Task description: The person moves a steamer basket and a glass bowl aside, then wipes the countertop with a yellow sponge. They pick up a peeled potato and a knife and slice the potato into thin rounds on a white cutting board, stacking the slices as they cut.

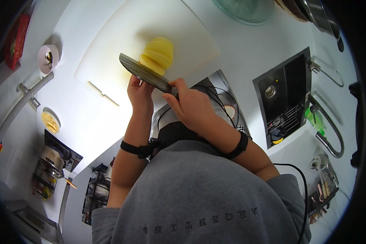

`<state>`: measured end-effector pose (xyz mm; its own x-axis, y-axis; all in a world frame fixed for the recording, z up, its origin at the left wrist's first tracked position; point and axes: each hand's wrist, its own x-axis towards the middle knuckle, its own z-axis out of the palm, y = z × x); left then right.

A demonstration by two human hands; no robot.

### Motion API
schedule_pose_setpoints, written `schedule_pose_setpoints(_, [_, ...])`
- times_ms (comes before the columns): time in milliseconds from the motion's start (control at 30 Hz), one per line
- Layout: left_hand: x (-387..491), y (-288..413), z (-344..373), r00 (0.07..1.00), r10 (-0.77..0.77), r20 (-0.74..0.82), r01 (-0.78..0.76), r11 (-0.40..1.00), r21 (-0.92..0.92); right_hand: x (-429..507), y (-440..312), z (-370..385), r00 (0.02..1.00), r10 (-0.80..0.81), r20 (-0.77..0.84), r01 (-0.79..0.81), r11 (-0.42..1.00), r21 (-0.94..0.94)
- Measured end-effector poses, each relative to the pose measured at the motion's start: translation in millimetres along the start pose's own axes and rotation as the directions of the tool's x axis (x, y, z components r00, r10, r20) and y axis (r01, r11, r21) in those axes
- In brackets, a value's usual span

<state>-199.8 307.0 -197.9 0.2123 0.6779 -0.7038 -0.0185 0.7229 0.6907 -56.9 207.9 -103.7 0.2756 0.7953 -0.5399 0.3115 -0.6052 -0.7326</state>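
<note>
My right hand (192,105) is closed around the handle end of a kitchen knife (148,74), its broad grey blade pointing up and left. My left hand (140,93) is just below the blade, its fingers partly hidden behind it; whether they hold anything cannot be seen. Beyond the blade, peeled yellow slices, apparently potato (159,52), lean together in an overlapping row. They lie on a large white cutting board (192,39).
A black sink (285,82) with a faucet (335,128) is at the right. A pale bowl (48,59) and a dish of yellow food (50,122) stand at the left, near a pot (52,157). A glass bowl (247,10) sits at the top.
</note>
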Motion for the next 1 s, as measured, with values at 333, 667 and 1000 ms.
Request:
schedule_pose_setpoints(333, [-2.1,1.0,0.5,0.998,0.029,0.051,-0.026,0.999,-0.042,-7.7,-4.0,9.3,0.999,-0.001,-0.054,-0.003,0.997,-0.073])
schedule_pose_setpoints(667, [-2.5,-2.3,5.1,1.0,0.03,0.009,-0.03,1.0,0.006,-6.0,-6.3,2.0,0.996,0.089,0.015,-0.088,0.994,-0.066])
schedule_pose_setpoints(1000, [-4.4,1.2,9.7,0.999,0.032,-0.014,-0.032,0.999,0.024,2.0,-1.7,0.0,0.992,0.108,0.06,-0.106,0.993,-0.044])
